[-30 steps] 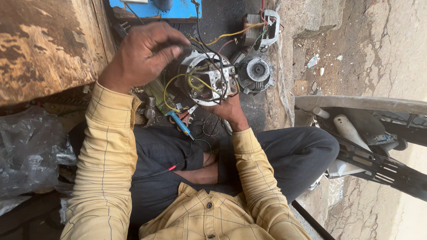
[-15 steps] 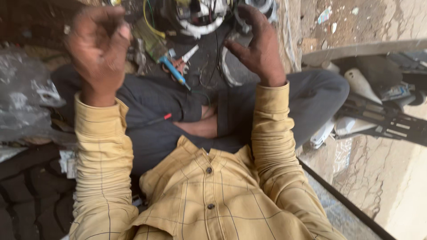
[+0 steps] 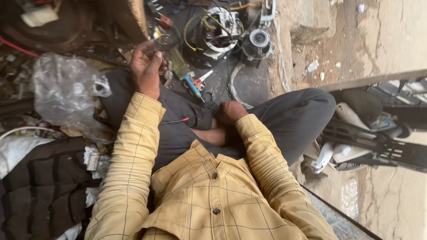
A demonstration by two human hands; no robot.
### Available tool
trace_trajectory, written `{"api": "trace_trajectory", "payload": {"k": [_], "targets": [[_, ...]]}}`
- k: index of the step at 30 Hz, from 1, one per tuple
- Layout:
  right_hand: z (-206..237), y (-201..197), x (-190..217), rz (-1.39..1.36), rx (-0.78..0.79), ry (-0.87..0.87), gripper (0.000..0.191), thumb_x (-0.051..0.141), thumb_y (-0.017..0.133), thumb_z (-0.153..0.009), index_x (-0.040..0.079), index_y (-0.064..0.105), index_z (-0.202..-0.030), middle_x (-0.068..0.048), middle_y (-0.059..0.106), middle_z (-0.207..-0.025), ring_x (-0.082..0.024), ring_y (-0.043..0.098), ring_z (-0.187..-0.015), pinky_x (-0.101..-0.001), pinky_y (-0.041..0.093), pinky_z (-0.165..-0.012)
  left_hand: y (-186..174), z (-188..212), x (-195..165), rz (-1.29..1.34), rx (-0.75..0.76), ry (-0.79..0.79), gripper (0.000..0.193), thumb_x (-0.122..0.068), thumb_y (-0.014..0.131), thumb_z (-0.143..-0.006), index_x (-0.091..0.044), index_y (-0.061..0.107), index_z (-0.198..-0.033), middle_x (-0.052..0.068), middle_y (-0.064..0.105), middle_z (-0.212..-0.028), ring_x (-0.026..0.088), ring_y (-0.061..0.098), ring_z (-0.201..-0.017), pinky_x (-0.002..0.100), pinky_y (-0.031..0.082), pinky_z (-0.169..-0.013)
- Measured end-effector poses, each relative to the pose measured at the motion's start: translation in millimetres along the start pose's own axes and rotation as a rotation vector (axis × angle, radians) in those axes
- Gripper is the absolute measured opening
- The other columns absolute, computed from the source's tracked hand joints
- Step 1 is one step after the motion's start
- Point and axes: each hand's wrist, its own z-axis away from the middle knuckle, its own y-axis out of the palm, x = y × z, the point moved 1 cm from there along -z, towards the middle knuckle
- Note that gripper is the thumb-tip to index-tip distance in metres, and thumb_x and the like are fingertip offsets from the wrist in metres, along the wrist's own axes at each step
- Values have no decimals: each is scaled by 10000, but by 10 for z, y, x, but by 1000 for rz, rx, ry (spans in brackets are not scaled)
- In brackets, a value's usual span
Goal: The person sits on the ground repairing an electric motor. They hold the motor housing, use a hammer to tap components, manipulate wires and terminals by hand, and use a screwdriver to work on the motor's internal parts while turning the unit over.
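The motor [image 3: 218,31] sits on the ground in front of my knees, with the pliers [image 3: 194,86] lying between it and my lap. A plastic bag [image 3: 66,93] is on my left, and a scooter [image 3: 378,133] is on my right.

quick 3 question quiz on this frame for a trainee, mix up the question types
1. True or false: the left hand is raised by the knee with something small pinched in its fingertips.
2. Multiple choice: the blue-handled tool lies A) on the clear plastic bag, B) on the ground between the motor assembly and the person's legs, C) in the right hand.
3. Fill in: the right hand rests low on the person's ____.

Key
1. True, though the item is too small to identify.
2. B.
3. Lap; what it holds, if anything, cannot be told.
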Motion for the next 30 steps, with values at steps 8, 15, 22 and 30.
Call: {"api": "trace_trajectory", "payload": {"k": [8, 15, 22, 30], "targets": [[-35, -345, 215, -435, 32, 224, 550, 390, 823, -762, 75, 693, -1193, -170, 743, -1118, -354, 711, -1018, -436, 564, -856, -264, 207, -365, 421, 126, -16, 387, -106, 671, -976, -25, 551, -1335, 89, 661, -1093, 189, 634, -960, 319, 516, -810], [1052, -789, -237, -1008, -561, 409, 376, 108, 754, -875, -23, 689, -1221, -116, 777, -1083, -166, 722, -979, -278, 555, -839, -1300, 1102, -875, 428, -53, 147, 334, -162, 665, -1024, -24, 616, -1325, 104, 626, -1080, 219, 608, -988, 388, 512, -860], [1483, -1121, -745, -1202, -972, 536, 362, 103, 751, -892, -16, 680, -1226, -112, 769, -1093, -169, 720, -982, -282, 560, -839, -1844, 1769, -837, -1184, -491, 408, 310, -233, 631, -924, -89, 644, -1199, 121, 634, -1211, 254, 616, -1126, 398, 526, -964], [998, -380, -457, -1279, -602, 610, 347, 96, 748, -911, -8, 670, -1232, -108, 759, -1104, -172, 719, -985, -287, 567, -839, -1330, 1931, -220, -2059, 158, 132, 444, -324, 455, -967, -110, 566, -1340, 207, 513, -1350, 486, 411, -1296, 779, 220, -1083]]}}
